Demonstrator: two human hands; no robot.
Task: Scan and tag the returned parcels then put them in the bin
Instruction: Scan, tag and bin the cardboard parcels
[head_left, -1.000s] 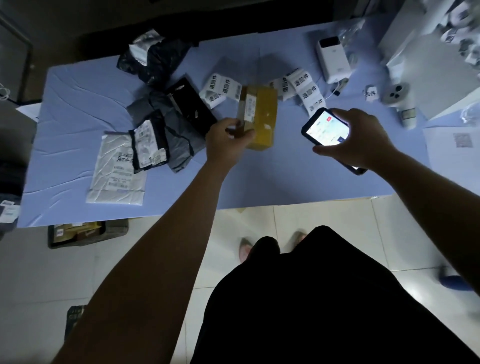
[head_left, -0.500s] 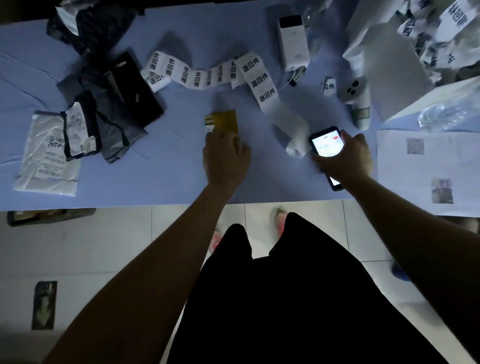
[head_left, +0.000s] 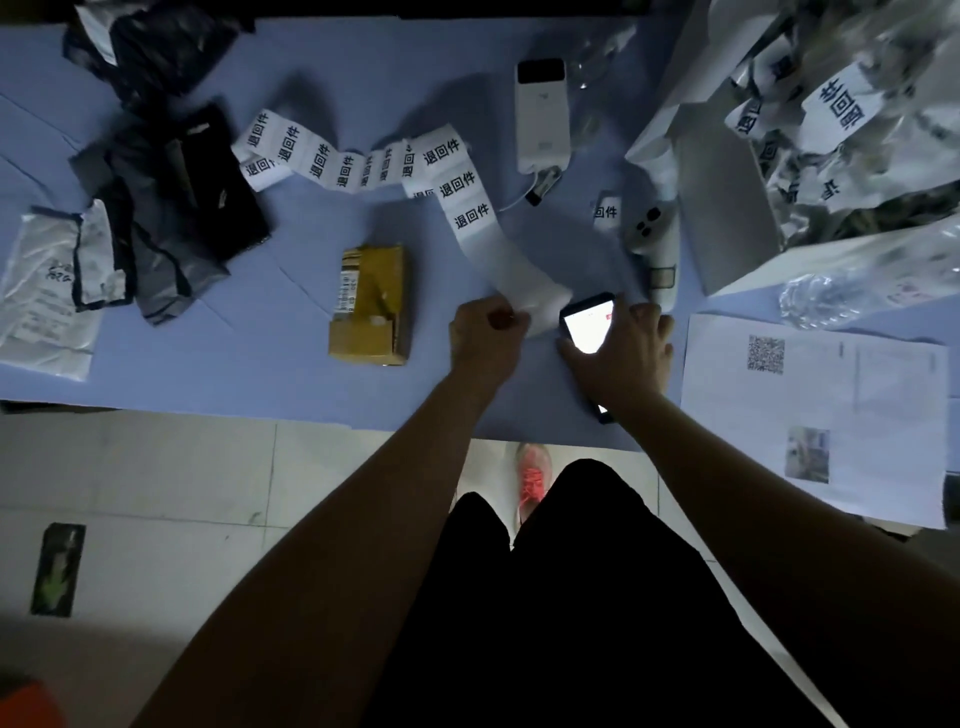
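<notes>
The floppy label strip (head_left: 470, 208) is pinched at its end by the left hand (head_left: 485, 340); the phone (head_left: 589, 332) is gripped by the right hand (head_left: 626, 358); the stiff, likely light parcel (head_left: 374, 304), lying on the table (head_left: 234, 358) nearby, is best taken by its sides.

Single head-worn wide-angle view, facing forward and steeply down.
Set above the near edge of the blue table (head_left: 363, 52), close over both forearms (head_left: 395, 493); tabletop across the upper half, tiled floor (head_left: 156, 467) and own legs (head_left: 545, 623) filling the lower half.
</notes>
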